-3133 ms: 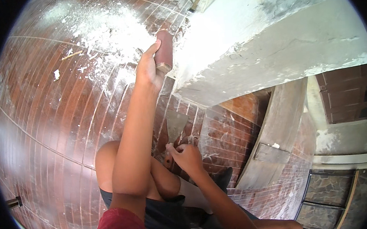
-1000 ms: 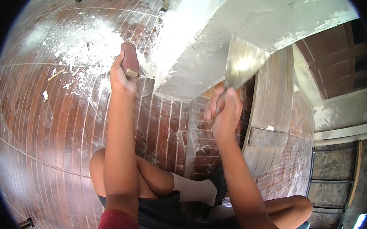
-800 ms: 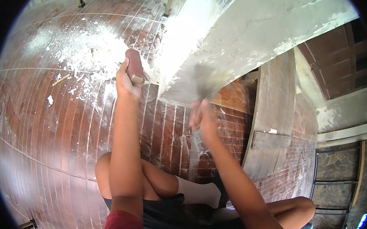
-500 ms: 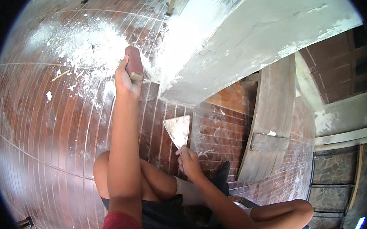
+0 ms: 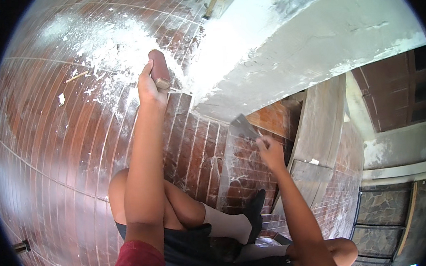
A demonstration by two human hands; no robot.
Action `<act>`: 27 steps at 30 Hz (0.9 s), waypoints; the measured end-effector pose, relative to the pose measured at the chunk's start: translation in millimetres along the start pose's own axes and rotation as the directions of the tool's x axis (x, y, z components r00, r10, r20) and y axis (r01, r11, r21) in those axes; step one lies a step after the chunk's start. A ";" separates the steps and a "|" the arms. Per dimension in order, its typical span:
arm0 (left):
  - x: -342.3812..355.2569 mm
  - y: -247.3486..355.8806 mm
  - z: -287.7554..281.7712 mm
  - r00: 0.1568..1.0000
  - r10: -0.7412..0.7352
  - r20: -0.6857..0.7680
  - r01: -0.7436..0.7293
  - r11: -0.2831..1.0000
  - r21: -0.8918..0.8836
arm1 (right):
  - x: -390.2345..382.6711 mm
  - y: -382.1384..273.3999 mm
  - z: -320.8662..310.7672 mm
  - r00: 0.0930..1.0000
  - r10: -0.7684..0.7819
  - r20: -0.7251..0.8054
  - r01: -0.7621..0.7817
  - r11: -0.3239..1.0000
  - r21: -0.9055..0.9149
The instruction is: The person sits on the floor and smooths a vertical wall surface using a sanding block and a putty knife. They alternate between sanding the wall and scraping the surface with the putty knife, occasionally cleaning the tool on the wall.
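Observation:
My left hand point(image 5: 150, 90) is closed round a sanding block point(image 5: 157, 65), a rounded piece wrapped in reddish-brown sandpaper with a pale end. It hovers over or beside white powder and flakes point(image 5: 111, 46) on the floor; whether it touches them I cannot tell. In my right hand point(image 5: 272, 152) is a putty knife point(image 5: 244, 126), gripped by its handle, which the fingers mostly hide. Its broad blade, slightly blurred, is at the bottom edge of the grey plastered wall point(image 5: 286, 52), near its corner. Scuffs and worn patches mark that wall.
Reddish-brown strip flooring point(image 5: 74, 149) stretches left, with a thin stick point(image 5: 77, 76) lying among the debris. Right of my right hand a weathered wooden board point(image 5: 320, 129) leans or lies lengthwise. My bent legs and a dark-shod foot point(image 5: 255, 212) are close below.
My right hand has moved right and forward, swinging the putty knife from above the floor to the wall's lower edge. My left hand keeps its hold on the sanding block; the view has shifted slightly.

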State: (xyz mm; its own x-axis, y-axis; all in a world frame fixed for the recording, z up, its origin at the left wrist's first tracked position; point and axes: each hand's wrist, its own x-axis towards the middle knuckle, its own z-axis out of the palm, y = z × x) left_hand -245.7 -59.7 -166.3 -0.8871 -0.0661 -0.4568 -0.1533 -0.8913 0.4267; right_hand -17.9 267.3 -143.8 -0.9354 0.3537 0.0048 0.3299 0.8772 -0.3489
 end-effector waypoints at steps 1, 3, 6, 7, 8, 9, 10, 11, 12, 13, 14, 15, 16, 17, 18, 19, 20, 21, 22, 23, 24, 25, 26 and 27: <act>0.2 -1.2 0.6 1.000 -0.003 0.000 0.003 1.000 -0.008 | -13.8 17.1 6.3 0.998 0.059 -0.030 -0.057 0.997 0.052; 1.1 -3.3 1.0 1.000 -0.013 0.016 0.014 1.000 -0.028 | -39.4 42.2 23.9 0.866 0.495 0.072 -0.492 0.817 0.302; 2.2 -6.0 0.4 1.000 -0.011 0.016 0.011 0.999 -0.033 | -72.0 51.2 47.4 0.624 0.769 0.139 -0.559 0.315 0.767; 2.5 -7.0 0.0 1.000 -0.019 0.006 0.019 1.000 -0.025 | -75.2 44.8 54.2 0.647 0.754 0.113 -0.507 0.316 0.802; 2.9 -8.0 -0.3 1.000 -0.026 0.011 0.026 1.000 -0.017 | -73.8 34.6 59.6 0.655 0.750 0.093 -0.468 0.305 0.829; 3.4 -9.2 -0.3 0.999 -0.037 -0.002 0.037 0.999 -0.011 | -69.3 20.8 63.8 0.657 0.751 0.066 -0.431 0.302 0.850; 3.4 -10.7 -0.4 0.999 -0.034 0.015 0.034 0.999 -0.001 | -63.4 3.9 67.4 0.706 0.705 0.062 -0.356 0.278 0.892; 3.5 -11.9 -0.5 0.999 -0.031 0.011 0.031 1.000 0.006 | -55.4 -15.6 71.0 0.728 0.684 0.044 -0.300 0.260 0.918; 3.3 -13.2 -0.5 1.000 -0.029 0.000 0.029 1.000 0.009 | -47.5 -37.2 74.8 0.776 0.631 0.018 -0.269 0.305 0.914; 3.2 -13.8 -0.4 1.000 -0.025 -0.015 0.026 0.999 0.037 | -41.0 -59.8 78.8 0.820 0.572 -0.028 -0.223 0.362 0.905; 2.9 -14.5 -0.3 1.000 -0.024 -0.011 0.024 0.999 0.045 | -36.7 -81.7 81.8 0.861 0.508 0.027 -0.260 0.394 0.882; 2.7 -14.6 -0.3 1.000 -0.018 -0.006 0.018 0.998 0.055 | -34.7 -100.4 82.9 0.919 0.388 0.069 -0.242 0.420 0.874; 2.7 -14.5 -0.1 1.000 -0.012 -0.011 0.012 0.998 0.064 | -35.0 -115.1 81.9 0.922 0.380 0.081 -0.246 0.409 0.879; 2.4 -14.5 -0.2 1.000 -0.010 -0.002 0.011 0.997 0.071 | -35.9 -127.1 81.3 0.933 0.347 0.094 -0.232 0.384 0.894; 2.4 -14.5 -0.2 1.000 -0.009 -0.005 0.009 0.997 0.075 | -37.6 -135.3 80.0 0.955 0.281 0.096 -0.196 0.353 0.915; 2.2 -14.7 -0.5 1.000 -0.012 -0.022 0.014 0.996 0.084 | -39.9 -140.2 78.6 0.949 0.301 0.096 -0.205 0.356 0.912; 2.2 -15.2 -0.8 1.000 -0.008 0.003 0.008 0.996 0.090 | -43.4 -142.3 76.8 0.952 0.293 0.087 -0.193 0.354 0.915; 2.3 -16.2 -0.8 1.000 -0.013 0.013 0.012 0.995 0.102 | -47.1 -141.8 74.8 0.964 0.263 0.049 -0.137 0.331 0.934; 2.5 -17.4 -0.9 1.000 -0.017 0.005 0.016 0.993 0.118 | -48.5 -139.3 72.4 0.950 0.293 0.111 -0.202 0.302 0.932; 2.5 -19.5 -0.8 1.000 -0.026 0.017 0.024 0.992 0.126 | -49.4 -135.2 69.3 0.944 0.297 0.143 -0.222 0.251 0.942; 2.4 -21.7 -0.4 0.999 -0.032 0.010 0.030 0.990 0.140 | -48.4 -130.7 65.8 0.934 0.313 0.174 -0.247 0.210 0.946; 2.1 -23.2 -0.3 0.999 -0.035 0.002 0.034 0.988 0.153 | -45.5 -126.1 61.7 0.932 0.314 0.179 -0.253 0.212 0.944; 1.7 -24.5 0.0 0.999 -0.042 0.015 0.039 0.988 0.150 | -41.1 -121.9 57.2 0.925 0.331 0.186 -0.269 0.223 0.937; 1.1 -26.0 0.7 0.998 -0.051 0.027 0.046 0.988 0.148 | -34.8 -117.9 51.9 0.897 0.368 0.245 -0.344 0.235 0.909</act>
State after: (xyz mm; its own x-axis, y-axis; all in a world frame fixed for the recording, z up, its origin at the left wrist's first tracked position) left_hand -242.9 -36.3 -177.4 -0.8894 -0.0089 -0.4570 -0.2569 -0.8172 0.5159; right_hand -30.9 134.7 -151.5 -0.7490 0.5605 -0.3534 0.2833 -0.2113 -0.9355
